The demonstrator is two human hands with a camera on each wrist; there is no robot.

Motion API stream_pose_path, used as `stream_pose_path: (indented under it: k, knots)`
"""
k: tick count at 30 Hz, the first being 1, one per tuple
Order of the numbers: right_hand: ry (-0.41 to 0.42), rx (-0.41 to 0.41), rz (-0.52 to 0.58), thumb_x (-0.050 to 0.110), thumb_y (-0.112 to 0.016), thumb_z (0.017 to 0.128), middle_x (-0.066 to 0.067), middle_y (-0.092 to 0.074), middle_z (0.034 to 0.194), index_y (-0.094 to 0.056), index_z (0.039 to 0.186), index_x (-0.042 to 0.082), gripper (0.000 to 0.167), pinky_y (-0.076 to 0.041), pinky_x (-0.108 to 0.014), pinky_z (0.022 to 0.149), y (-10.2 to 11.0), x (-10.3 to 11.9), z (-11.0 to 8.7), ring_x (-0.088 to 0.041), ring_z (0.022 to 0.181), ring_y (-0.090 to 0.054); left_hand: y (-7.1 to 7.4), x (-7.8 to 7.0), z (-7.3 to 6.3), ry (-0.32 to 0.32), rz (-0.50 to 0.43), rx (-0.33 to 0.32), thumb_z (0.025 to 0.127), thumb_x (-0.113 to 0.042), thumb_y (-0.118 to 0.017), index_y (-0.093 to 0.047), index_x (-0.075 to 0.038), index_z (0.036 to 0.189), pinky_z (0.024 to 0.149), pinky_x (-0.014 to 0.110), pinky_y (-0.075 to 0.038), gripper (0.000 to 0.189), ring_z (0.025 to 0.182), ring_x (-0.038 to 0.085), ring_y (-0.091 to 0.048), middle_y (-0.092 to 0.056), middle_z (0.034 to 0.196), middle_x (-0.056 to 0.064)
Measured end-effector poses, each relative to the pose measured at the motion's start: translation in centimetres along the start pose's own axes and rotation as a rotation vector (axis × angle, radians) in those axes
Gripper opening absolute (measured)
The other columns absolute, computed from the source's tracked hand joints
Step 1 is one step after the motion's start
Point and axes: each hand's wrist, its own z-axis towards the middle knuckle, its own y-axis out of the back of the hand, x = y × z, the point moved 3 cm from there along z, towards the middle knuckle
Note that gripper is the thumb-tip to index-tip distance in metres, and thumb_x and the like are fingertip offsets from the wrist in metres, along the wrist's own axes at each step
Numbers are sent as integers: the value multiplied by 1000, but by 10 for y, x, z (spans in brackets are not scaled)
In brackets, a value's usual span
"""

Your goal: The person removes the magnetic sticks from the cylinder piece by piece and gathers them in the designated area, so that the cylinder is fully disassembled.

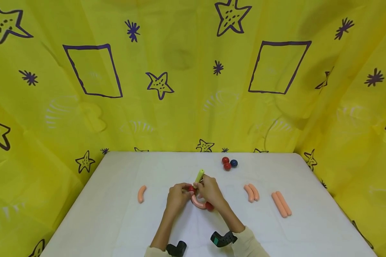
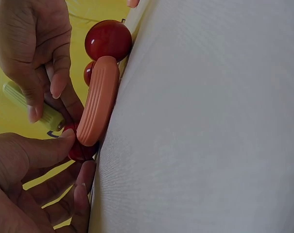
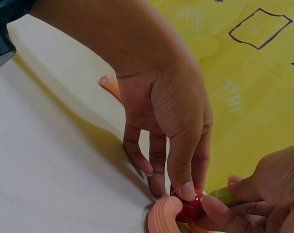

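My left hand (image 1: 176, 198) pinches a glossy red ball (image 2: 81, 145) between thumb and fingers, low over the white table. A ribbed, curved salmon-pink stick (image 2: 99, 102) meets this ball at one end. At the curve's other end is a second red ball (image 1: 209, 206), near my right forearm. My right hand (image 1: 210, 189) grips a straight yellow-green stick (image 1: 199, 175), which slants upward. Its lower end is at the pinched ball; fingers hide whether they touch in the head view. In the right wrist view, the left hand's thumb (image 3: 187, 191) presses on the ball.
Two red balls (image 1: 225, 160) and a dark blue ball (image 1: 233, 163) sit together at the back of the table. One curved pink stick (image 1: 142, 193) lies left; two curved sticks (image 1: 251, 192) and two straight ones (image 1: 281, 204) lie right. A yellow patterned curtain (image 1: 186, 117) surrounds the table.
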Motion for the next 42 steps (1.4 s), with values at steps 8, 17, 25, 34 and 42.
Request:
stream_pose_path:
  k: [8,17,25,34,42]
  knots:
    - [2,-2,12,10,-62,95,-20,-70,86,-58,99,-5,16,-51,-23,46,0,-3,-2,-18,54,-66,-2,2,-1,23,-12,13,81,-9,-75,-74,-4,103,62,31,-48,22,74,14,-66,-74,93,8]
    - [40,-63,-82,14,-65,94,-7,-63,77,-59,98,-1,17,-44,-21,57,6,-1,-5,-12,66,-53,-3,5,-2,39,-20,21,81,-7,-75,-74,-3,104,64,30,-48,23,76,15,-65,-74,94,9]
    - [28,-88,49,11,-60,96,-13,-67,93,-56,111,0,19,-51,-24,64,19,-1,-5,-17,76,-61,-2,5,-1,37,-16,7,80,-10,-75,-74,-5,105,65,31,-49,25,80,17,-69,-75,94,8]
    - [-36,-126,273,17,-51,102,-23,-67,108,-57,119,-6,29,-59,-36,77,56,-2,-19,-29,95,-68,0,3,-1,64,-10,7,82,-13,-76,-74,-7,106,66,33,-49,25,83,18,-69,-75,95,7]
    - [-49,-212,232,16,-59,98,-21,-70,104,-55,124,-1,32,-55,-25,71,98,-25,-35,-8,82,-67,-1,3,-1,62,-20,18,82,-10,-74,-73,-6,107,65,31,-48,25,80,15,-66,-75,96,7]
